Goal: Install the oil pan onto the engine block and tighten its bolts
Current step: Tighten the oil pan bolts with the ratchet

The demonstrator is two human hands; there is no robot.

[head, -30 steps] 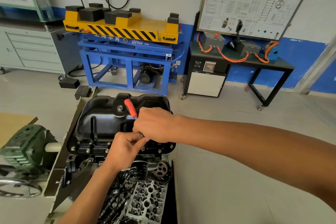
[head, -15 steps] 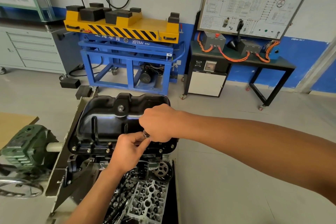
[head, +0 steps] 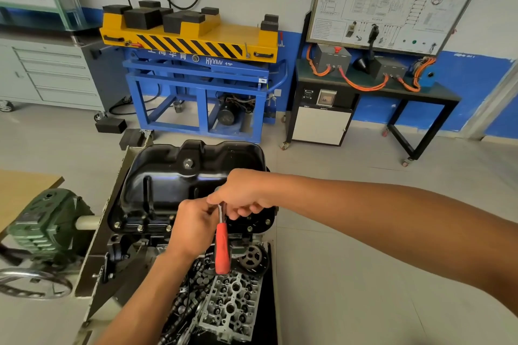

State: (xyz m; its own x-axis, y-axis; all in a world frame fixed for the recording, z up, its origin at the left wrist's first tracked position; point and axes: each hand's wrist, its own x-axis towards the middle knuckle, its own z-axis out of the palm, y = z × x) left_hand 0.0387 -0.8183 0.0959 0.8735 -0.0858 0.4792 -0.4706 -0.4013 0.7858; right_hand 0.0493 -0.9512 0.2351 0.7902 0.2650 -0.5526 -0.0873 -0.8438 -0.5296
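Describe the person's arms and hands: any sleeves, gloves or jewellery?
The left hand and right hand are ungloved. The left forearm and right forearm are uncovered to the frame edge; no sleeve, watch, ring or wristband shows.

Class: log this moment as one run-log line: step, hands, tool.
step: bolting oil pan | right hand: grips ratchet shaft | left hand: at ratchet head, grip hidden | red handle: points toward camera
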